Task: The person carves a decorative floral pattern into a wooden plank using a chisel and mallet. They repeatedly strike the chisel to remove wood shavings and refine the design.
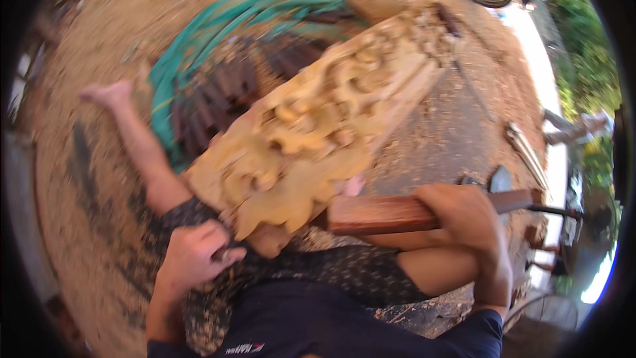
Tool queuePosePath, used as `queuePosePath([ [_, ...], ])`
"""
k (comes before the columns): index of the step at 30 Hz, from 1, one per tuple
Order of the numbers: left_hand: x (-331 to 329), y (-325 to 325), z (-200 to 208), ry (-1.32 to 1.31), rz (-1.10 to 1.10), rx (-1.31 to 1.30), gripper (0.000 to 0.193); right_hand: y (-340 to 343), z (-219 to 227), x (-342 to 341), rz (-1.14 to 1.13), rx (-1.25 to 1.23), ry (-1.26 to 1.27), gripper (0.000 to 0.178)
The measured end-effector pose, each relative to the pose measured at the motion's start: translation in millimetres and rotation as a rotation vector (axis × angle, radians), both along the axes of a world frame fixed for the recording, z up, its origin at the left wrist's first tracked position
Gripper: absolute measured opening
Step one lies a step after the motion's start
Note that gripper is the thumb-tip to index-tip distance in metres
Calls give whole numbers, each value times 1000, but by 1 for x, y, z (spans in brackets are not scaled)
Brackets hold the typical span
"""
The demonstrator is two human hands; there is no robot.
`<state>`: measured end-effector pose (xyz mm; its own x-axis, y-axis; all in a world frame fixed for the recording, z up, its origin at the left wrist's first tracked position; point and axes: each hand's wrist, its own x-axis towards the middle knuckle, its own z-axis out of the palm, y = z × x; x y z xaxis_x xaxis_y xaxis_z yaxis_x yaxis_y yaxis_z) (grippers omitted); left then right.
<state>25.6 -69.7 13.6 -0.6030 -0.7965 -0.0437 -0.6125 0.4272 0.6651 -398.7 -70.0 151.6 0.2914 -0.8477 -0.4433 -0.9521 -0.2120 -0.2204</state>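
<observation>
Gripping on the right: the person's right hand [464,215] is wrapped firmly around a reddish-brown wooden bar [377,215], toward its right half.
Left fingers: the left hand [195,255] is half curled, thumb near fingertips; blur hides whether its grip pinches anything small.
Carved wooden panel: it lies ahead of the body, between the hands at its near end, which reaches the patterned shorts [298,268].
Panel's long axis: slanting from the person's lower left away to the upper right.
Bar's long axis: nearly level across the view, at an angle to the panel [318,119].
Nearer hand: the left, just beside the panel's near end; the right stands farther off, to its right.
Bar's left end: just beside the panel's near right edge; contact cannot be told.
Beyond the panel's left edge: green netting [199,33] curves around dark brown wooden pieces [218,99].
</observation>
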Motion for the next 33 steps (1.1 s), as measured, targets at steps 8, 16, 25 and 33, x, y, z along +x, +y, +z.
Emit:
queuePosePath([
  [8,-1,-19,-25,-271,-53,-86,87,19,0,5,-149,-33,160,58],
  [16,5,-15,-13,-99,-111,121,58,16,-5,-1,-211,-19,152,49],
  [25,-2,-20,-10,-317,-233,295,47,21,1,6,-261,-41,254,52],
  [33,-18,-21,-13,-105,172,50,45,8,-1,-5,-248,-29,241,60],
])
